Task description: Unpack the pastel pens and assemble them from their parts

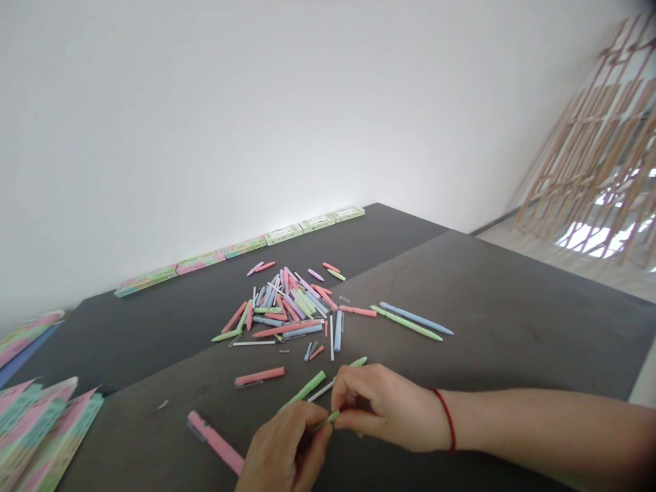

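My left hand [287,444] and my right hand [384,406] meet low in the view, fingertips pinched together around a small green pen part [333,416]. Most of that part is covered by fingers, so its exact shape cannot be made out. Just beyond the hands lie a green pen barrel [305,391], a white refill [321,391] and a green tapered pen piece [359,362]. Beside my left hand is a pink pen barrel [218,441] with a clear clip. A red pen barrel [260,376] rests farther off.
A heap of pastel pen parts and refills [292,301] covers the table's middle. Two long pens, one blue [416,318] and one green [407,322], lie to its right. Flat boxes [284,234] line the wall edge. Printed cartons [46,434] stand at the left.
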Demonstrator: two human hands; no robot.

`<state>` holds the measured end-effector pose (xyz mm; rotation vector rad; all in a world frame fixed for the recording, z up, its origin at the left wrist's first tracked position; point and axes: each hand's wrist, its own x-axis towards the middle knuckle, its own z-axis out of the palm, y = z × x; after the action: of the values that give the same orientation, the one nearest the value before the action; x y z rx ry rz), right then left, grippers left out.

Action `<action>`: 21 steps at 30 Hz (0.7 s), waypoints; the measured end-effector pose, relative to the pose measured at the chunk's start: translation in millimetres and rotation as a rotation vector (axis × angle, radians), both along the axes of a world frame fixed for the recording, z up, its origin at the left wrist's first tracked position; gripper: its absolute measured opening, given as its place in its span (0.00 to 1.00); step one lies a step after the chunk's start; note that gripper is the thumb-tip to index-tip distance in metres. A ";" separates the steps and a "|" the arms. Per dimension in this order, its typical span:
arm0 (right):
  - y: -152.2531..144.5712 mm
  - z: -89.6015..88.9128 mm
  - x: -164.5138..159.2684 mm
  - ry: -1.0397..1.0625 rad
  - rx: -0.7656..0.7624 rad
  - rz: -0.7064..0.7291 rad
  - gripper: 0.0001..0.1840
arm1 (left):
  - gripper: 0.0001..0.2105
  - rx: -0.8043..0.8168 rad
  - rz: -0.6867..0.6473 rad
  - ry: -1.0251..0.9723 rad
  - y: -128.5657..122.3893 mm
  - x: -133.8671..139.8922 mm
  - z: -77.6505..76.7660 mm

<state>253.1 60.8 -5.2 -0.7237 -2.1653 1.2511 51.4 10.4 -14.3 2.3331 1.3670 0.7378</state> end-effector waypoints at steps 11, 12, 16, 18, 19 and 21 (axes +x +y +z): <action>24.1 -13.3 -4.7 0.089 -0.320 -0.107 0.06 | 0.10 0.030 0.296 0.064 9.3 -8.3 7.0; 28.4 -12.0 -2.6 0.070 -0.264 -0.131 0.05 | 0.10 0.065 0.299 0.130 12.3 -11.3 4.1; 41.4 -5.6 6.7 -0.087 0.083 -0.189 0.04 | 0.10 0.142 0.190 0.338 22.7 -17.9 -8.3; 44.3 -4.0 9.5 -0.175 0.223 -0.195 0.04 | 0.10 0.169 0.172 0.394 25.3 -19.1 -11.7; 45.0 -4.0 10.2 -0.209 0.270 -0.194 0.03 | 0.09 0.182 0.172 0.413 26.0 -19.5 -12.4; 45.4 -5.4 10.5 -0.251 0.336 -0.190 0.03 | 0.08 0.203 0.186 0.439 26.4 -20.3 -12.5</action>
<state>263.6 106.2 -10.5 -0.9540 -2.3598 0.7070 31.1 36.7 -26.9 2.6648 1.7841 0.4425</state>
